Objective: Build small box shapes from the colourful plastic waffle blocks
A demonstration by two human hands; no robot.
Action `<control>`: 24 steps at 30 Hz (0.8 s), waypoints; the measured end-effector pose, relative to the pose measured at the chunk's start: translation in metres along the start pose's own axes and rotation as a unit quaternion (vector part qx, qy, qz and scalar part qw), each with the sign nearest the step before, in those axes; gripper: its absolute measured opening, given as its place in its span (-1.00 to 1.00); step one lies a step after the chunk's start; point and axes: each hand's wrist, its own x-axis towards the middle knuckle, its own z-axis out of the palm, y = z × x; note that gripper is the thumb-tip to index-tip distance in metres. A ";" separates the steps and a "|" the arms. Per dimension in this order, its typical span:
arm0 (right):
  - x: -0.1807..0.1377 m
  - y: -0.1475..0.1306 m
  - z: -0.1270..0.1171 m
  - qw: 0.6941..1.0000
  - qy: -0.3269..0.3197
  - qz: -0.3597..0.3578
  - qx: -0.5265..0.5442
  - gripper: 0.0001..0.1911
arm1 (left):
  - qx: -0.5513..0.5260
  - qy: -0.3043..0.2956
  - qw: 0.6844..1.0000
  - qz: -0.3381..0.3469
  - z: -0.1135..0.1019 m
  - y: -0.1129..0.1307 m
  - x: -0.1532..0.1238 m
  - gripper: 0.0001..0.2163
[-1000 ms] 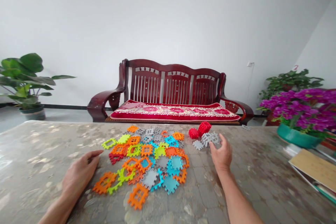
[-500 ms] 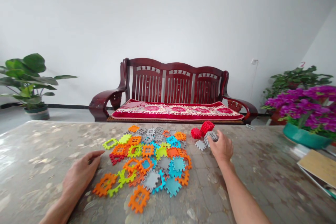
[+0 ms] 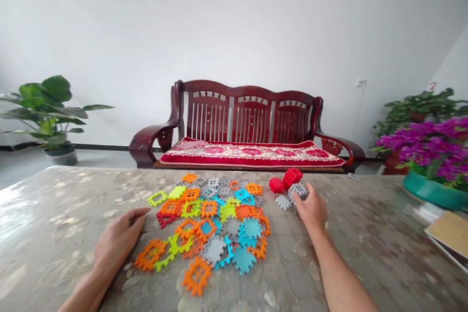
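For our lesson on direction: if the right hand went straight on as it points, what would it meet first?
Beyond the grey stack held by the right hand, most likely the larger red stack; depth is unclear, so the two stacks may touch.

a bare lane of tabletop (image 3: 290, 258) runs between the scattered pieces (image 3: 214, 250) and the right forearm (image 3: 340, 263), up to a lone gray tile (image 3: 282, 202). that tile and the red stacks (image 3: 293, 176) crowd the gray stack (image 3: 300, 189) from left and behind; the right hand (image 3: 315, 208), closed on it, bars the right. a narrow gap parts the left hand (image 3: 122, 234) from the pieces. open tabletop stretches from the right forearm to the teal pot (image 3: 435, 192).
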 end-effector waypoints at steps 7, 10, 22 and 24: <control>-0.002 0.001 0.000 0.993 0.105 -0.046 0.031 -0.34 | -0.031 0.037 0.999 0.025 0.008 -0.004 0.000 -0.65; -0.004 -0.009 -0.001 0.983 0.117 -0.110 0.085 -0.45 | -0.034 0.038 0.998 0.026 0.011 -0.005 0.000 -0.65; -0.057 -0.135 0.007 0.918 -0.159 -0.325 0.161 -0.71 | -0.027 0.032 0.993 0.109 0.014 0.004 -0.006 -0.60; -0.063 -0.164 0.009 0.905 -0.182 -0.354 0.149 -0.70 | -0.018 0.027 0.992 0.119 0.016 0.004 -0.006 -0.58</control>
